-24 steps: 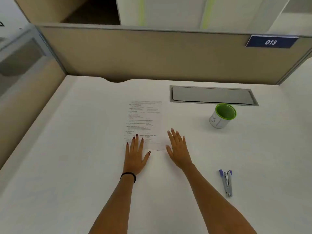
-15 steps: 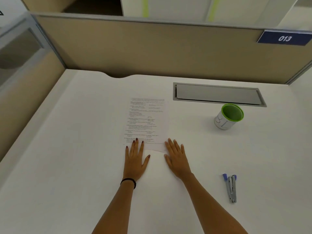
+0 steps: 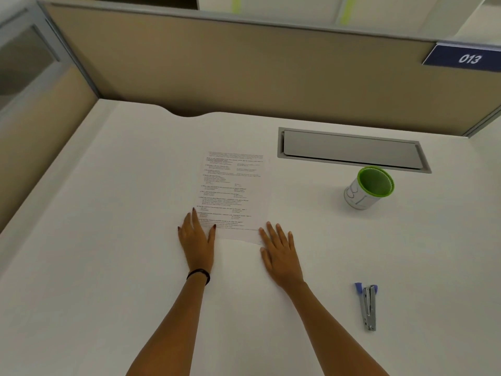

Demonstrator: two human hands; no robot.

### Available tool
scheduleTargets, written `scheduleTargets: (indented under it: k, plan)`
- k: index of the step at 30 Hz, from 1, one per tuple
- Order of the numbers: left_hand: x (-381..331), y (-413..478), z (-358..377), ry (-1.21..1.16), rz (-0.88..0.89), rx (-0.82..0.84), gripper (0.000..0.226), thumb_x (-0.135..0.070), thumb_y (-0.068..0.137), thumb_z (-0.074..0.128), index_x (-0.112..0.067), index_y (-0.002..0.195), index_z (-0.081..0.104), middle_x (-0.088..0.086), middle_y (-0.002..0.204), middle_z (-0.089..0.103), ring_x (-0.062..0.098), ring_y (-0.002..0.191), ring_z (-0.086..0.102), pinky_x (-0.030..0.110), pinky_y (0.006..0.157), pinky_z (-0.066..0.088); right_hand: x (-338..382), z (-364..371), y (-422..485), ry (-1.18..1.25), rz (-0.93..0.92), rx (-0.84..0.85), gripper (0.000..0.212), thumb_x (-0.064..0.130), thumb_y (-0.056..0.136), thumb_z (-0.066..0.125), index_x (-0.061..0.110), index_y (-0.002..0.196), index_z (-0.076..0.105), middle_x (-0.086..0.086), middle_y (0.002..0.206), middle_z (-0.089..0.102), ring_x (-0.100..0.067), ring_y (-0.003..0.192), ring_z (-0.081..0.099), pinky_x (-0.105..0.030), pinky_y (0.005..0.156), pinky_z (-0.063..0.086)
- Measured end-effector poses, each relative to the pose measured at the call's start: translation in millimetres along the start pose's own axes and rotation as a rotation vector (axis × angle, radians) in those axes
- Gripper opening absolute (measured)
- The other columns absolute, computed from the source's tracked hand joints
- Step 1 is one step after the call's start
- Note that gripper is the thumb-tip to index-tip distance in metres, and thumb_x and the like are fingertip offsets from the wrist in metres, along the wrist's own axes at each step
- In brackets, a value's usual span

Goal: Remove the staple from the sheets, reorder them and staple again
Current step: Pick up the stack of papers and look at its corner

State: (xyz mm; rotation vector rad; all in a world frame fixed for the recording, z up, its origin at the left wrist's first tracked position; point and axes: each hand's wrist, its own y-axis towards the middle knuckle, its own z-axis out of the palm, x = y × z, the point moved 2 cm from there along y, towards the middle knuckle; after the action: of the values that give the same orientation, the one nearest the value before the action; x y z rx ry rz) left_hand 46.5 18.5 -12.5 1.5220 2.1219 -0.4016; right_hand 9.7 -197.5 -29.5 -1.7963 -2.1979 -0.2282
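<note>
Head view: the printed sheets [image 3: 233,195] lie flat on the white desk [image 3: 108,267], near its centre, text side up, with the long edges running away from the person. The staple itself is too small to make out. The left hand [image 3: 196,240] rests palm down at the near left corner of the sheets, fingers extended and spread — its fingertips overlap the paper edge. The right hand [image 3: 279,249] rests palm down at the near right corner, fingers extended, touching or just beside the paper edge; which cannot be told. Both hands are flat and grip nothing. A dark band [image 3: 199,275] circles the left wrist. The stapler [image 3: 367,306] — metal with blue ends — lies on the desk to the right of the right forearm, well apart from the sheets. A white cup with a green rim [image 3: 368,188] stands right of the sheets, in front of a grey recessed cable tray [image 3: 352,149].
</note>
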Motion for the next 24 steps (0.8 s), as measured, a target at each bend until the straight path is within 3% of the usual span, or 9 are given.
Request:
scheduleTargets:
  k: [4,9,17,24]
  plan:
    - [-3.9,12.9,-8.1,-0.012,-0.182,-0.064,0.087,-0.046,0.078,0.068,-0.008,0.144,0.025,0.02,0.136,0.039,0.034,0.121,0.039,0.047,0.104,0.03,-1.0,1.6,-0.4,-0.007,-0.001,0.003,0.052,0.037,0.098,0.023,0.029,0.147,0.006,0.008,0.155,-0.001,-0.018,0.145,-0.005,-0.039,0.118,-0.006]
    - [-9.7,23.1,-11.4,-0.069,-0.289,-0.049,0.083,-0.042,0.07,0.077,-0.006,0.134,0.038,0.018,0.129,0.044,0.033,0.118,0.042,0.046,0.097,0.037,-1.0,2.1,0.0,-0.018,0.005,-0.011,0.053,0.039,0.097,0.019,0.028,0.148,0.008,0.008,0.156,0.001,-0.017,0.145,-0.004,-0.036,0.119,-0.012]
    - [-9.4,35.6,-15.8,-0.197,-0.373,0.008,0.069,-0.033,0.07,0.079,-0.002,0.123,0.047,0.02,0.124,0.05,0.035,0.115,0.044,0.045,0.094,0.038,-0.7,0.6,0.8,-0.015,0.019,-0.013,0.054,0.035,0.098,0.026,0.023,0.148,0.01,0.004,0.157,0.005,-0.016,0.145,-0.001,-0.032,0.116,-0.015]
    - [-16.5,35.5,-18.9,-0.093,-0.346,0.039,0.075,-0.034,0.068,0.081,0.001,0.123,0.043,0.021,0.124,0.044,0.035,0.113,0.043,0.045,0.088,0.043,-1.3,1.2,1.4,-0.015,0.017,-0.008,0.054,0.036,0.098,0.025,0.024,0.147,0.006,0.005,0.156,0.0,-0.016,0.145,-0.003,-0.034,0.117,-0.014]
